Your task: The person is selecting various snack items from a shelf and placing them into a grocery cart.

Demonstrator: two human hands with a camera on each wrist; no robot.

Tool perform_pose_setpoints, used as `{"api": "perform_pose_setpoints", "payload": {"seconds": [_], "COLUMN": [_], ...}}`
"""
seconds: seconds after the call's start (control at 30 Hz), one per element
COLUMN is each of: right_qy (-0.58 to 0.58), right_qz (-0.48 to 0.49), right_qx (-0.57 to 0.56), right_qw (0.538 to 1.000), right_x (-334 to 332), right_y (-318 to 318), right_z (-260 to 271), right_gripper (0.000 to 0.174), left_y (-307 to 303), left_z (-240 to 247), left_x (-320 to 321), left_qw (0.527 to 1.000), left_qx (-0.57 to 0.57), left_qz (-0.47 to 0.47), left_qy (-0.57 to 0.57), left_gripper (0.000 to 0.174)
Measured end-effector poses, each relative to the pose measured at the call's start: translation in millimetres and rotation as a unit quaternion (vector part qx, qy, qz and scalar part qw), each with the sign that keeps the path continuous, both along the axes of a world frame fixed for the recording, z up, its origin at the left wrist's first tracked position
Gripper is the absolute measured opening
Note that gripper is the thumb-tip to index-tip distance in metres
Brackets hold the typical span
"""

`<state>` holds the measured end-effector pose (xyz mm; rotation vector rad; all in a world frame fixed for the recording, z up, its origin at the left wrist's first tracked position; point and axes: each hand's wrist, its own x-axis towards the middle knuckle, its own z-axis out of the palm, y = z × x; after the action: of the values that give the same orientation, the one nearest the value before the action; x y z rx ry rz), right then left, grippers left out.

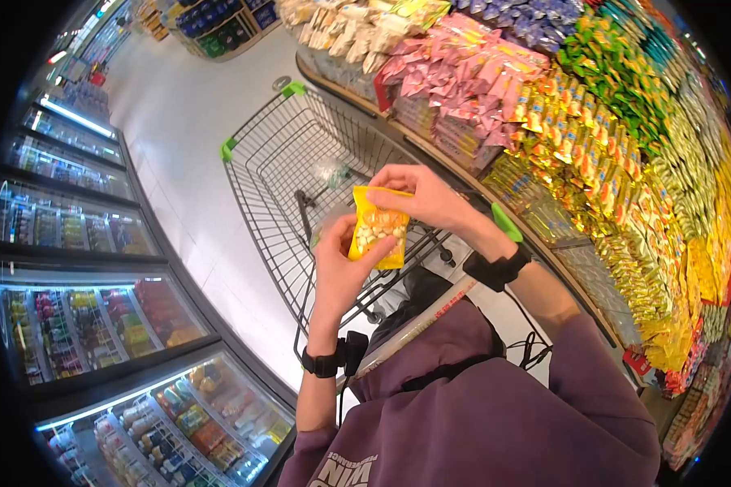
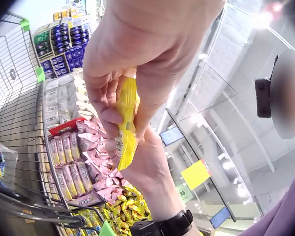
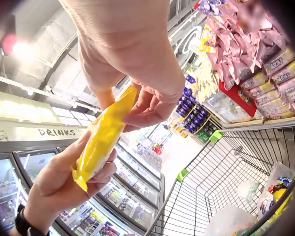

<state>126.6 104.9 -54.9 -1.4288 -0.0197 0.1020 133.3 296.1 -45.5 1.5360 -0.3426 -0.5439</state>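
Both hands hold up a small yellow snack packet (image 1: 382, 217) above the shopping cart (image 1: 276, 162). Pale, nut-like pieces show on its front. My left hand (image 1: 339, 264) grips the lower left side, with the thumb across the front. At the top edge, my right hand (image 1: 418, 199) pinches the packet between thumb and fingers. From the left wrist view the packet (image 2: 128, 123) is seen edge-on between the two hands. Its plain yellow back (image 3: 102, 137) faces the right wrist camera, and the ends look sealed.
Clear plastic bags (image 3: 231, 221) and a container of colourful packs (image 3: 278, 189) lie in the cart. Sloping bins of pink packets (image 1: 471, 69) and gold packets (image 1: 577, 122) line the right side. Glass-fronted fridges (image 1: 97, 316) run along the left.
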Motion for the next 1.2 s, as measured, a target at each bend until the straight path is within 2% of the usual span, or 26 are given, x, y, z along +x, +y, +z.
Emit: {"api": "perform_pose_setpoints", "payload": {"seconds": [0.07,0.2,0.23,0.33,0.37,0.5,0.6,0.63,0.77,0.87,1.0,1.1,1.2], "right_qy": [-0.024,-0.026,-0.039,-0.084,-0.067,-0.093,-0.11,-0.123,-0.118,-0.105,-0.077,-0.111,-0.052], "right_qz": [0.005,-0.085,-0.12,-0.187,-0.189,-0.246,-0.297,-0.325,-0.391,-0.403,-0.39,-0.433,-0.426], "right_qx": [-0.04,-0.084,-0.052,-0.097,-0.106,-0.115,-0.133,-0.201,-0.26,-0.269,-0.199,-0.079,-0.028], "right_qw": [0.999,0.993,0.991,0.974,0.974,0.958,0.939,0.916,0.875,0.869,0.896,0.891,0.903], "right_x": [-15.0,-46.5,-54.9,-75.7,-84.6,-118.3,-148.5,-158.5,-197.5,-225.7,-256.4,-268.6,-291.9], "right_y": [-8.3,-24.7,-25.9,-47.6,-57.2,-90.4,-120.3,-133.5,-182.0,-210.4,-244.8,-262.6,-275.0], "right_z": [0.2,22.0,31.6,44.2,51.4,68.8,84.0,86.1,101.3,105.7,101.9,101.8,112.3], "right_gripper": [0.028,0.028,0.027,0.027,0.022,0.02,0.024,0.025,0.028,0.028,0.025,0.024,0.033], "left_y": [-6.0,-25.4,-29.9,-47.4,-58.0,-98.3,-133.0,-147.3,-191.4,-224.7,-261.1,-281.7,-301.4], "left_z": [1.2,15.6,18.8,25.9,28.7,34.6,39.3,47.1,48.6,54.4,60.4,60.2,60.7], "left_x": [-8.9,-29.9,-32.6,-40.5,-45.7,-60.7,-73.1,-82.9,-104.3,-124.4,-148.4,-165.3,-181.1], "left_qw": [0.999,0.998,0.998,0.996,0.996,0.991,0.981,0.978,0.964,0.95,0.942,0.955,0.962], "left_qx": [0.019,0.002,0.004,0.014,-0.016,-0.031,-0.021,-0.02,-0.013,-0.003,-0.037,-0.073,-0.118], "left_qz": [-0.029,-0.044,-0.054,-0.084,-0.085,-0.128,-0.173,-0.174,-0.241,-0.273,-0.29,-0.267,-0.239], "left_qy": [-0.036,-0.036,-0.027,0.008,-0.004,-0.024,-0.091,-0.11,-0.11,-0.15,-0.168,-0.11,-0.059], "left_gripper": [0.039,0.037,0.033,0.027,0.03,0.032,0.032,0.033,0.042,0.041,0.038,0.042,0.047]}}
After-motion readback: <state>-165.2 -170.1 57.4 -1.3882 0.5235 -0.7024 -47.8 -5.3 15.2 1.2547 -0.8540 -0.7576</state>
